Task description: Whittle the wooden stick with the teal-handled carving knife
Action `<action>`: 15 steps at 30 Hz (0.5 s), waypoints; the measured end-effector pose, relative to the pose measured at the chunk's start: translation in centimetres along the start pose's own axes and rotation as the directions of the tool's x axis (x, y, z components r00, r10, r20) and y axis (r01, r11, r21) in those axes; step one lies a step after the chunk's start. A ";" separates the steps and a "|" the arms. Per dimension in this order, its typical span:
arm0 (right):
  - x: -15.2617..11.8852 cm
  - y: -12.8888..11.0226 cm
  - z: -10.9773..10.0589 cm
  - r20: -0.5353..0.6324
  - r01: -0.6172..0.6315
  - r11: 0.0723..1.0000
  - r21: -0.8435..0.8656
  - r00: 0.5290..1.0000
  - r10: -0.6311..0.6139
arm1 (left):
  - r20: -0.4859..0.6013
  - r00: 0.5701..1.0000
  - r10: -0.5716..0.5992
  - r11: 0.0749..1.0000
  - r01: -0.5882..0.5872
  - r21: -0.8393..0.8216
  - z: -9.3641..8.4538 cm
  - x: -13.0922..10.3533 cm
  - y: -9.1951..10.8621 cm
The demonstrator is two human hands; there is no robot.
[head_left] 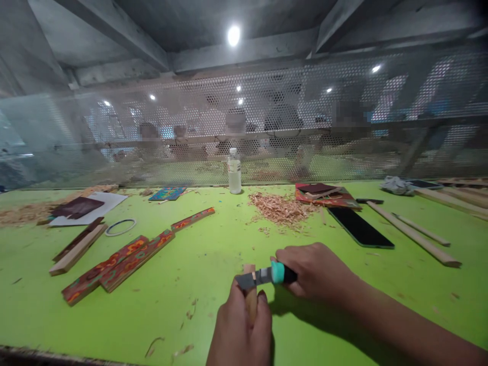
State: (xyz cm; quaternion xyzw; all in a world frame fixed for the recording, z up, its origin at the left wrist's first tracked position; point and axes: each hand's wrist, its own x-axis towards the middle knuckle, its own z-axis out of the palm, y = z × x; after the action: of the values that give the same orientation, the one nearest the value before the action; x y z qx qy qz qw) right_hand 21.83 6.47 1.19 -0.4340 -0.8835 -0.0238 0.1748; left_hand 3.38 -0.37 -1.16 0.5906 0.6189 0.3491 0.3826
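My left hand (244,325) is closed around a small piece of pale wood (250,300), whose far end sticks out past the fingers. My right hand (310,267) grips the dark handle of a carving knife (263,276) that has a turquoise collar. Its blade lies across the wood, just above my left thumb and forefinger. The cutting edge itself is hard to make out. Both hands are low over the green tabletop (183,269).
A heap of wood shavings (282,208) lies ahead, near a water bottle (235,172). Painted wooden strips (137,262) rest at left. On the right are a phone (360,227) and long wooden sticks (415,234). A perforated metal screen (190,157) closes off the back.
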 end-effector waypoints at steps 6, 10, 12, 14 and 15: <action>0.4 0.9 0.6 -0.068 -0.073 0.997 0.004 0.995 0.073 | -0.032 0.999 -0.013 0.998 0.015 0.056 0.1 0.0 0.0; 1.3 4.6 -0.7 -0.194 -0.321 0.947 -0.024 0.931 0.310 | -0.026 1.000 0.003 0.997 -0.001 0.072 0.3 -0.1 -0.1; 1.4 5.8 -1.2 -0.248 -0.358 0.933 -0.041 0.908 0.338 | -0.011 1.000 -0.012 0.999 0.012 0.043 0.0 -0.1 0.1; 1.4 5.8 -1.2 -0.209 -0.313 0.950 -0.015 0.930 0.303 | 0.009 0.999 -0.033 0.999 0.034 -0.040 -0.4 -0.1 0.4; 1.3 5.4 -1.0 -0.179 -0.264 0.964 0.016 0.948 0.263 | 0.021 0.999 -0.042 0.994 0.044 -0.100 -0.6 -0.2 0.6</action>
State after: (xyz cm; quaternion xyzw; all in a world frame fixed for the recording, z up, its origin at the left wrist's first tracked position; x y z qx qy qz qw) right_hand 25.51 10.64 1.94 -0.5449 -0.7981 -0.0430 0.2535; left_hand 3.14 -0.52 -0.33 0.5605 0.6094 0.3657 0.4251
